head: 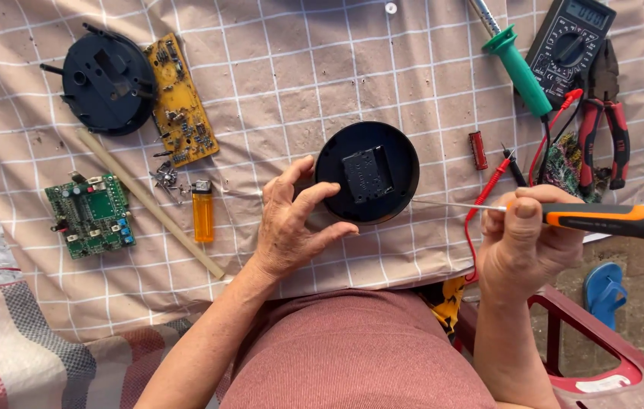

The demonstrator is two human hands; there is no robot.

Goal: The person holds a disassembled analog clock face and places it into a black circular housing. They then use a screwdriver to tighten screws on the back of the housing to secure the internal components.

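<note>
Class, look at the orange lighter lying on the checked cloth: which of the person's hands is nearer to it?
The left hand. It sits just right of the orange lighter, its fingers on the round black disc. The right hand is far off to the right, holding the screwdriver.

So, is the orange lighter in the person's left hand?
No, the orange lighter lies on the checked cloth, apart from the left hand, which holds the round black part.

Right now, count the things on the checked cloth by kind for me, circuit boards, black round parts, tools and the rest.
Circuit boards: 2, yellow board, green board
Black round parts: 2, the one in the left hand, another
Hand tools: 3, soldering iron, pliers, screwdriver in the right hand
Multimeter: 1
Lighter: 1
Total: 9
</note>
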